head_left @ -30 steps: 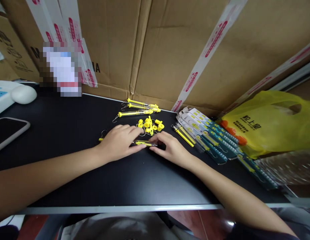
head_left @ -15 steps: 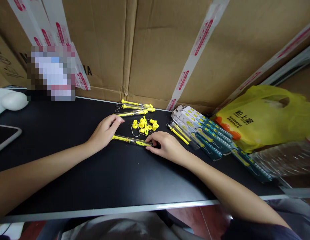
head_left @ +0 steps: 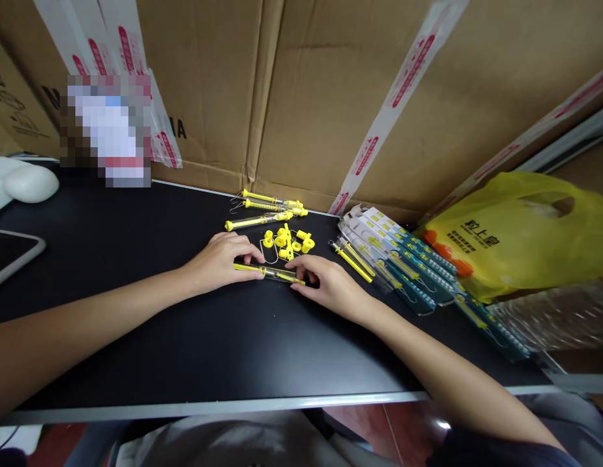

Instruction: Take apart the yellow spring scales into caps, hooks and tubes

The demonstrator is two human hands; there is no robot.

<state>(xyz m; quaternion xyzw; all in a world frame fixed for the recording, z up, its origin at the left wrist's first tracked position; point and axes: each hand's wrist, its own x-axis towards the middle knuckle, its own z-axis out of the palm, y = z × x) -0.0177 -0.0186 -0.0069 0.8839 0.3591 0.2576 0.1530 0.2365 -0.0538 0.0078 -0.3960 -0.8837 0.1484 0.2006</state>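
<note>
One tube (head_left: 278, 274): clear with yellow inside, lying crosswise between both hands near the middle of the black table (head_left: 224, 350); whether it touches the tabletop, I cannot tell.
Left hand (head_left: 221, 259): thumb and forefinger pinching the tube's left part, thumb on the near side, forefinger on the far side; the other fingers curl behind, partly hidden.
Right hand (head_left: 325, 282): fingertips bent in around the tube's right end, thumb on the near side, fingers on the far side.
Pile (head_left: 286, 241): small yellow parts, just beyond the tube.
Wire loop (head_left: 269, 251): at the pile's left edge.
Three rods (head_left: 260, 221): yellow and clear, beyond the pile, the far two with wire hooks at their left ends.
Strips (head_left: 353, 264): two, yellow, between the right hand and the packs (head_left: 413, 259).
Packs: white and teal, overlapping on the right.
Bag (head_left: 520, 246): yellow, see-through, orange things (head_left: 437, 244) showing within; clear plastic (head_left: 559, 318) lies below it.
Cardboard (head_left: 325, 84): upright along the far edge, crossed by printed tape (head_left: 412, 72).
Phone (head_left: 14, 256): far left, screen dark, a white object (head_left: 32, 183) beyond it.
</note>
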